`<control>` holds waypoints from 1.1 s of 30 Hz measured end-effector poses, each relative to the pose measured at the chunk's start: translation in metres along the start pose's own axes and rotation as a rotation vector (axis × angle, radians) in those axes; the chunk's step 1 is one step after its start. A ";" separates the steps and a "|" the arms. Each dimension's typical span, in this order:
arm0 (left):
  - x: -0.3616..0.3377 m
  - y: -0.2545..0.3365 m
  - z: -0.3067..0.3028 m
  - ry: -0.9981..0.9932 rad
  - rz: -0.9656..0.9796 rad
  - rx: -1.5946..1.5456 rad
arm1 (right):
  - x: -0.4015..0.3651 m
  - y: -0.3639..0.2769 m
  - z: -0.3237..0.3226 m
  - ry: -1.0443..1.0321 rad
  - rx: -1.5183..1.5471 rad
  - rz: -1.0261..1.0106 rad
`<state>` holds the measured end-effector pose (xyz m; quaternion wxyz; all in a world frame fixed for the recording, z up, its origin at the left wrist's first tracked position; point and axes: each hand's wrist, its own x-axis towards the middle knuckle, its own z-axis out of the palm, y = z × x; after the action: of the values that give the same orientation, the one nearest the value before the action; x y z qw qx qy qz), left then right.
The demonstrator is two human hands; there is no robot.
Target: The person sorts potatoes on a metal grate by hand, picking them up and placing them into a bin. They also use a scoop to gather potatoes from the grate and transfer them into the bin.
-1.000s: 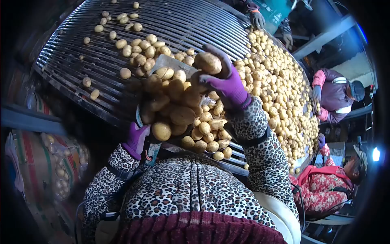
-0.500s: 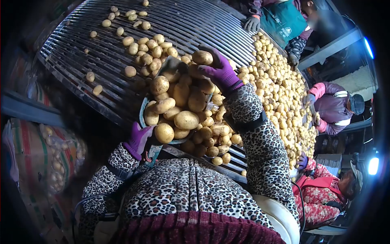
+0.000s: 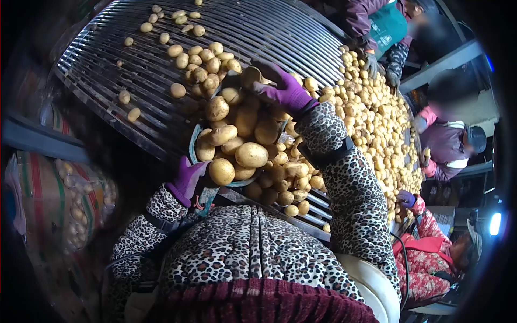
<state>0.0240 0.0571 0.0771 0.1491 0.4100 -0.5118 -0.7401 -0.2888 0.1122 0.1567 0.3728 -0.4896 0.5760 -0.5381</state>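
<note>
My right hand (image 3: 284, 89), in a purple glove, has its fingers round a potato (image 3: 251, 78) at the upper edge of a heaped container. The container (image 3: 194, 141) has a blue-green rim and is piled with large potatoes (image 3: 251, 155). At its lower left side is my left hand (image 3: 187, 178), also gloved in purple, with thumb and fingers apart beside the rim; part of it is in shadow. Smaller potatoes lie against the container's right side.
A slatted metal table (image 3: 156, 59) carries scattered potatoes and a large potato pile (image 3: 371, 129). Co-workers stand along its far side, one in a teal apron (image 3: 386, 29), one in red patterned clothing (image 3: 425, 264). Filled sacks (image 3: 48, 199) stand at left.
My right hand has tilted and lowered its potato slightly toward the heap. The whole view has shifted a little. The co-worker in the teal apron has moved a hand onto the pile.
</note>
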 end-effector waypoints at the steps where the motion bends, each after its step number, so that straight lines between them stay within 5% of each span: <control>1: 0.003 -0.007 -0.001 -0.005 0.030 -0.046 | 0.000 0.012 -0.007 0.008 -0.002 -0.115; 3: 0.006 -0.015 -0.001 -0.005 0.069 -0.093 | -0.009 0.014 -0.014 -0.019 0.251 -0.145; 8: 0.022 -0.035 -0.010 -0.021 0.146 0.063 | -0.029 0.013 -0.019 0.160 0.297 0.023; 11: 0.026 -0.037 -0.025 -0.108 0.585 0.613 | -0.041 0.016 -0.022 0.228 0.341 0.036; 16: -0.002 0.016 0.023 -0.295 0.081 -0.121 | -0.108 0.023 -0.038 0.408 0.495 0.033; 20: 0.010 -0.005 0.008 -0.258 0.129 -0.133 | -0.213 0.040 -0.021 0.506 0.407 0.018; 22: 0.023 -0.022 -0.020 -0.235 0.239 0.106 | -0.267 0.055 -0.008 0.515 0.266 0.161; 25: 0.020 -0.014 -0.016 -0.265 0.175 0.010 | -0.332 0.045 0.004 0.507 -0.400 0.327; 27: 0.016 -0.008 -0.014 -0.235 0.132 0.000 | -0.368 0.055 0.006 0.578 -0.569 0.332; 30: 0.022 -0.017 -0.022 -0.201 0.185 0.026 | -0.396 0.054 0.005 0.704 -0.387 0.529; 33: 0.027 -0.023 -0.031 -0.199 0.175 0.023 | -0.401 0.058 0.010 0.813 -0.395 0.462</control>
<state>0.0355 0.0294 0.0403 0.1566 0.2899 -0.5665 -0.7553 -0.1917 0.4935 0.0594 0.1278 -0.1615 0.8587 -0.4693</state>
